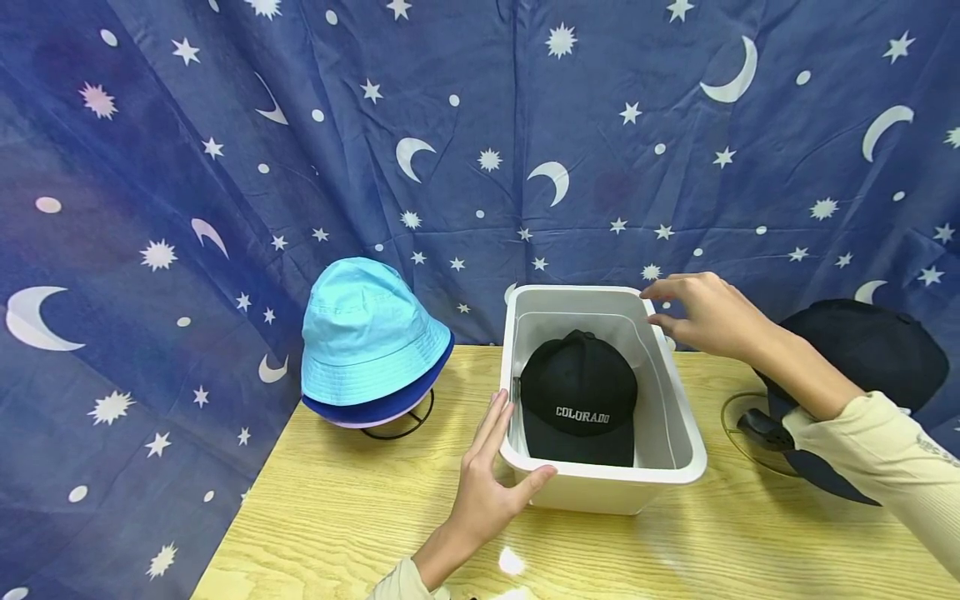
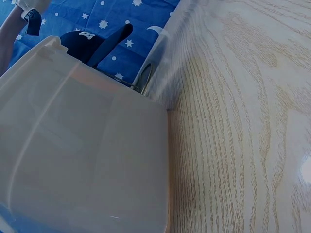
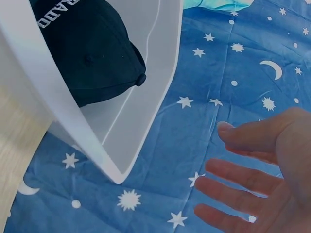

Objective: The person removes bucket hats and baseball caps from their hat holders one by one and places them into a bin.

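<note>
Currently black cap (image 1: 579,383) in white bin (image 1: 615,473), between left fingers (image 1: 497,435), spread at bin, and right fingers (image 1: 666,289), parted.

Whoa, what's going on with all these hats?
A person is working at a white bin with a black cap that says COLORADO inside it. Their left hand is at the bin's near left corner, fingers spread. Their right hand is by the far right side, open and not touching the bin. Off to the left, a light blue bucket hat sits on top of a darker blue hat. More dark headwear is on the right, partly behind the arm.
</note>
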### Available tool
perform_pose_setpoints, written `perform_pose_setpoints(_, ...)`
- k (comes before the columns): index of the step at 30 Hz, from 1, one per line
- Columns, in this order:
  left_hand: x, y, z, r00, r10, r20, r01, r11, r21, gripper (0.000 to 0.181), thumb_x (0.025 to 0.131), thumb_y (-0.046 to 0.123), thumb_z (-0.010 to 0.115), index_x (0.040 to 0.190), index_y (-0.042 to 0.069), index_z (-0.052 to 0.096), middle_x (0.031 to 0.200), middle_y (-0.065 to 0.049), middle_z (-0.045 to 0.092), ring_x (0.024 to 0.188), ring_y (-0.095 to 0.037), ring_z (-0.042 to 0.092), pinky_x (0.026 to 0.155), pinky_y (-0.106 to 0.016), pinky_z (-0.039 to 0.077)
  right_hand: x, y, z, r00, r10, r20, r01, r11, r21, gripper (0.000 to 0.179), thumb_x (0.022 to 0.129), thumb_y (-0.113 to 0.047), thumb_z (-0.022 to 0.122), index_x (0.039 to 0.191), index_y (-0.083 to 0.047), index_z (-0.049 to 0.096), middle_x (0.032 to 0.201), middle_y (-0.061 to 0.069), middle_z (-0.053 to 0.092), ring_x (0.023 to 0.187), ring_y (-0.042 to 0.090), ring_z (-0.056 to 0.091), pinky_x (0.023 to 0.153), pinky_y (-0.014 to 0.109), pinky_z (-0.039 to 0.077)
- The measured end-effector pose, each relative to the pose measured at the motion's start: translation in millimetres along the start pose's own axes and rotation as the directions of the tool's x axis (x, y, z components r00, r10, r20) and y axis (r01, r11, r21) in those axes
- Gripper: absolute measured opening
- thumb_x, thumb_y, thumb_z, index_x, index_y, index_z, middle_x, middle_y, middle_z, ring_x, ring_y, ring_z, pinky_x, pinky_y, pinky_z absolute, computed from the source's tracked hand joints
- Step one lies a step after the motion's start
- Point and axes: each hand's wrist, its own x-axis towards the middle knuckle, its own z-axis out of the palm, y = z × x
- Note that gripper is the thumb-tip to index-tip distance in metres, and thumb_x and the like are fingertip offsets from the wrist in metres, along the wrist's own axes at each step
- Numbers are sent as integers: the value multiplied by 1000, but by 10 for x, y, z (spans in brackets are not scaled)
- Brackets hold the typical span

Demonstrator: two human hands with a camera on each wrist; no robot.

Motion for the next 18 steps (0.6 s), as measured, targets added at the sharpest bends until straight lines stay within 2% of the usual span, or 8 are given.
perform_pose_setpoints(5, 6, 22, -4, 1000, 11, -5, -11, 1000, -1, 83, 68, 36, 73, 132, 0, 35, 139, -15, 29, 127, -30, 27, 99, -36, 30, -47, 7, -37, 1000, 10, -4, -10, 1000, -1, 27, 77, -12, 65, 103, -6, 64, 101, 11, 62, 90, 28, 58, 71, 45, 47)
perform_pose_setpoints(13, 96, 281, -113, 1000, 14, -11, -14, 1000, -18, 78, 67, 23, 76, 130, -3, 37, 135, -22, 33, 123, -38, 31, 98, -38, 30, -118, 48, -88, 1000, 9, -11, -9, 1000, -7, 29, 77, -13, 65, 105, -7, 63, 103, 11, 61, 92, 29, 58, 70, 45, 47)
perform_pose_setpoints(18, 115, 335, -130, 1000, 11, -11, -11, 1000, -26, 79, 65, 18, 77, 129, -5, 38, 134, -24, 34, 122, -40, 31, 97, -39, 31, -166, 67, -131, 1000, 13, -12, -13, 1000, -4, 29, 77, -16, 66, 105, -8, 63, 103, 10, 61, 95, 28, 56, 73, 44, 46)
